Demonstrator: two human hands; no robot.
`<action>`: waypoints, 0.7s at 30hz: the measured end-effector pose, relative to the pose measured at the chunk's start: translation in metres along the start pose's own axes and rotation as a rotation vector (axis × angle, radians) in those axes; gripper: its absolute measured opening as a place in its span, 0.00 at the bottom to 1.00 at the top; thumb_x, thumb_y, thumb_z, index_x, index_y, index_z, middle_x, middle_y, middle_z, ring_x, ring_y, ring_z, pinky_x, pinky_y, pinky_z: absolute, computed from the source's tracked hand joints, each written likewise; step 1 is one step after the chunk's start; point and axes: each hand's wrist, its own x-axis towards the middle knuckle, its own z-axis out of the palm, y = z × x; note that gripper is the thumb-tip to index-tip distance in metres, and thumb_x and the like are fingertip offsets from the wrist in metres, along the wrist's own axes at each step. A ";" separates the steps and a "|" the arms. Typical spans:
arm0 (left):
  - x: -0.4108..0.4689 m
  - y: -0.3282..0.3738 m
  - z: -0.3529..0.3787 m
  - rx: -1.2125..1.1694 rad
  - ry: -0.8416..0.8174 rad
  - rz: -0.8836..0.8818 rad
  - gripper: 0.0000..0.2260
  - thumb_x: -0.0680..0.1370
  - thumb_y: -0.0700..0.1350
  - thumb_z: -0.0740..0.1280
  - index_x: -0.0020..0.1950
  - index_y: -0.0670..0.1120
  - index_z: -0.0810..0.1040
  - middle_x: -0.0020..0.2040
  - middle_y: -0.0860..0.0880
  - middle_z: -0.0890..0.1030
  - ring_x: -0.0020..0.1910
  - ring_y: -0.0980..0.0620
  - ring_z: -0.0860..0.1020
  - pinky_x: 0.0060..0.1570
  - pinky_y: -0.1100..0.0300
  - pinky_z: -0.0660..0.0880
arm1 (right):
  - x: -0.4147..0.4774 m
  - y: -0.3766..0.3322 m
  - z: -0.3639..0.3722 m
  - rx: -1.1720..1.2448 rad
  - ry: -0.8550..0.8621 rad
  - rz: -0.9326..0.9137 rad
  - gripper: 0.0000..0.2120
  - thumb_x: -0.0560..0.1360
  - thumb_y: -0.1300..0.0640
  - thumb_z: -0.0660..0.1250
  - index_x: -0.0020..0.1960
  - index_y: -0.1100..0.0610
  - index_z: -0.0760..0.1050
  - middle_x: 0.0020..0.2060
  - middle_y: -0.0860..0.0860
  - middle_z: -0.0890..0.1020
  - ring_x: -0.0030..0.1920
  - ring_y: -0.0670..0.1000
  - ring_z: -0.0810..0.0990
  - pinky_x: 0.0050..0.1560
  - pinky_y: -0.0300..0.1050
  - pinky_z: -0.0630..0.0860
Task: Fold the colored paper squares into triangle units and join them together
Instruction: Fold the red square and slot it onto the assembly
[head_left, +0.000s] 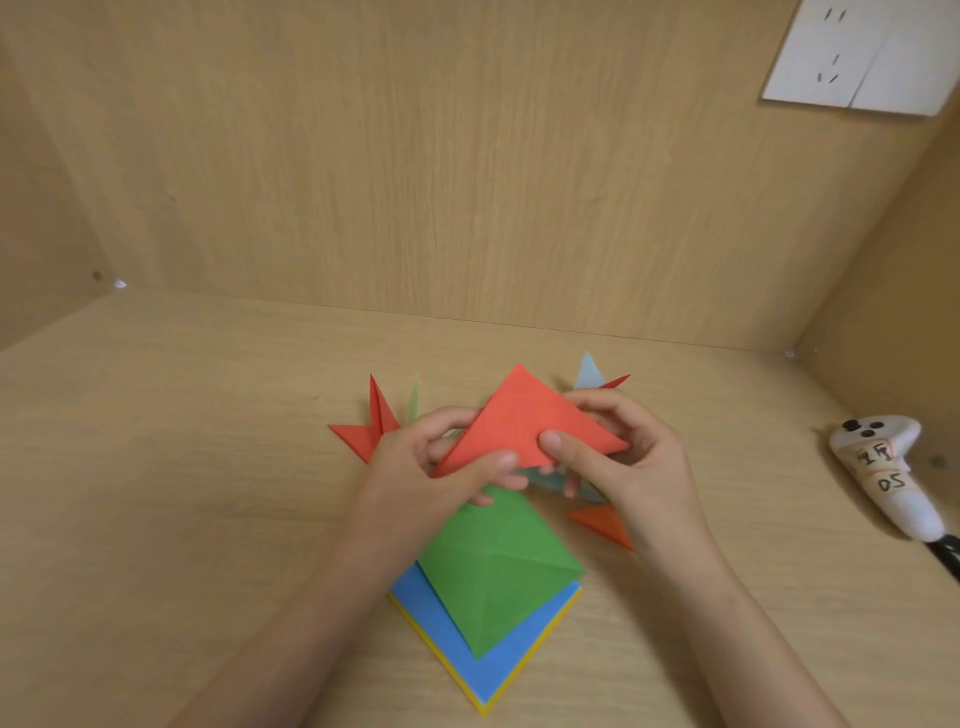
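Open desk (156, 467) at left; paper stack (493, 623) centre, folded units (361, 436) behind, white controller (878, 467) at right.

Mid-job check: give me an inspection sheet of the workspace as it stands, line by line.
Surface: light wooden desk.
Job's things: red paper folded to a triangle, held above the desk; creased green sheet lies on a blue sheet and a yellow sheet; folded red units back left; light blue unit behind; orange unit by the right wrist.
Clutter: white controller labelled 05, at the right.
Grippers: left hand and right hand both pinch the red paper.
Cables: black cord or strap at the controller's tail; cannot tell which.
Surroundings: wooden walls; white wall socket upper right.
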 end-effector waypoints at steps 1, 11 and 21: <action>0.001 -0.001 0.000 0.004 0.009 0.006 0.10 0.70 0.38 0.72 0.49 0.48 0.79 0.38 0.48 0.86 0.38 0.50 0.85 0.32 0.65 0.78 | 0.001 0.000 -0.001 0.021 -0.005 0.000 0.12 0.66 0.66 0.72 0.48 0.60 0.77 0.34 0.51 0.82 0.27 0.47 0.75 0.28 0.37 0.73; 0.004 -0.007 -0.004 -0.061 0.057 -0.029 0.09 0.62 0.48 0.73 0.41 0.49 0.84 0.39 0.48 0.86 0.36 0.56 0.83 0.37 0.65 0.78 | 0.002 0.004 0.000 0.024 -0.067 -0.003 0.14 0.68 0.71 0.70 0.51 0.59 0.76 0.31 0.53 0.82 0.29 0.48 0.80 0.28 0.38 0.75; 0.008 -0.012 -0.007 -0.066 0.162 -0.037 0.05 0.69 0.36 0.73 0.38 0.47 0.82 0.36 0.48 0.85 0.36 0.56 0.82 0.36 0.66 0.77 | -0.001 0.006 0.004 -0.043 -0.099 -0.020 0.19 0.67 0.65 0.73 0.56 0.55 0.76 0.40 0.54 0.82 0.34 0.51 0.79 0.35 0.41 0.78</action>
